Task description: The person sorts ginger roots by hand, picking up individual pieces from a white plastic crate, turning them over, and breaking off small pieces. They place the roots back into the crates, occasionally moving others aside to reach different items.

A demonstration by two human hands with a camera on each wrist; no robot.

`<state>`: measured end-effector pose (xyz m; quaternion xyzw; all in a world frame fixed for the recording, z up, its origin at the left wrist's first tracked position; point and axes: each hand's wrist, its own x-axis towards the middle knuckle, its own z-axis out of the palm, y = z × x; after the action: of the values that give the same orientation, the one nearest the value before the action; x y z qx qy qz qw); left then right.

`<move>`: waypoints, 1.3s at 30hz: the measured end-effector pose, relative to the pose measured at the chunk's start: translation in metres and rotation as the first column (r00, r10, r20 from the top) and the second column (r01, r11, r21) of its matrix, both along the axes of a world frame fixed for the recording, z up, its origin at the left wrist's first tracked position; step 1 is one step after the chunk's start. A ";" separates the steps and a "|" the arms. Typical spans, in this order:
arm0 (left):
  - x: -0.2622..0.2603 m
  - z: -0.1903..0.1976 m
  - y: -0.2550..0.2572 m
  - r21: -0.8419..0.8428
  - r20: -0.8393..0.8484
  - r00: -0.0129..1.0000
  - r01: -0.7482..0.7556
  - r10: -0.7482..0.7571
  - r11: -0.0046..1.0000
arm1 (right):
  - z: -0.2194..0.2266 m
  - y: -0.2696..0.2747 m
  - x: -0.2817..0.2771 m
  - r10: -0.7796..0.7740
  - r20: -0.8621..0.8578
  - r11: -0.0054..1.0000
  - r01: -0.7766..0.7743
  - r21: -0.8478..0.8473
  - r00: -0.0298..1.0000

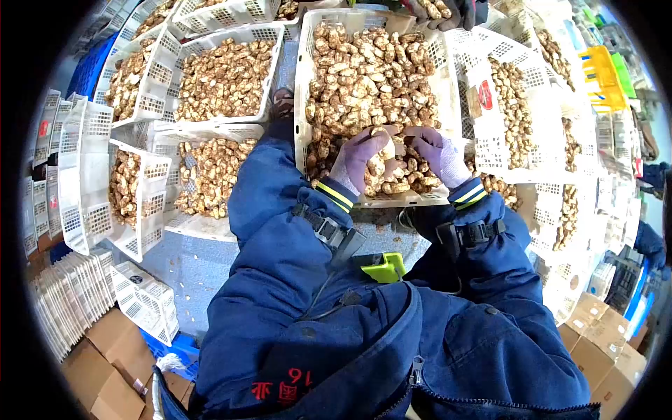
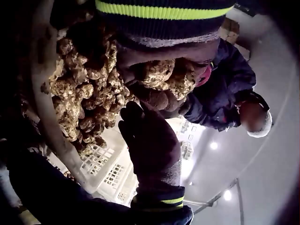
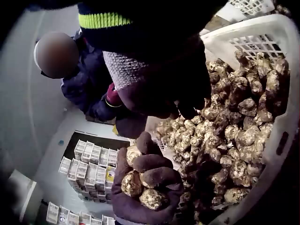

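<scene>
A white plastic crate [image 1: 302,140] full of brown-and-white mushrooms [image 1: 371,80] stands in front of me. Over its near end, my left hand [image 1: 355,159], in a purple glove, cradles several mushrooms [image 1: 376,166]. The right wrist view shows this left hand [image 3: 147,185] with its fingers curled round those mushrooms [image 3: 153,198]. Close beside it is my gloved right hand [image 1: 439,150], its fingertips pointing toward the left hand. Seen in the left wrist view, the right hand [image 2: 153,143] has its fingers nearly straight and together, with nothing in the palm.
Across the crate, another person's dark-gloved hand [image 1: 460,12] is near some mushrooms [image 1: 435,8]. More mushroom crates stand at left [image 1: 224,126] and right [image 1: 483,140]. Cardboard boxes [image 1: 115,360] lie at lower left. A yellow-green object [image 1: 386,268] sits between my legs.
</scene>
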<state>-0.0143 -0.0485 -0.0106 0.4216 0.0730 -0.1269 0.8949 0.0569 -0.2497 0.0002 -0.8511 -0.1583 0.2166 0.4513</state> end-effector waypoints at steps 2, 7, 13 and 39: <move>0.001 -0.002 -0.001 0.105 0.075 0.997 -0.032 0.024 0.994 | 0.008 0.002 0.000 -0.017 -0.040 0.998 0.015 -0.054 0.999; 0.002 0.001 0.003 -0.354 -0.093 0.993 0.034 -0.072 0.935 | -0.006 -0.003 -0.001 -0.005 -0.026 0.999 0.006 0.050 1.000; -0.005 0.053 0.035 -0.435 -0.053 0.938 -0.330 0.342 0.838 | 0.016 0.005 -0.002 0.026 -0.050 0.997 -0.029 -0.066 0.998; -0.024 0.086 0.245 0.220 -0.001 0.464 -0.864 0.886 0.453 | 0.019 0.003 -0.002 0.042 -0.054 0.979 -0.052 -0.196 0.998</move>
<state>-0.0383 0.1962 0.0751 0.3981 0.3425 0.3348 0.7824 0.0553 -0.2466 0.0193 -0.8819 -0.1450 0.2631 0.3634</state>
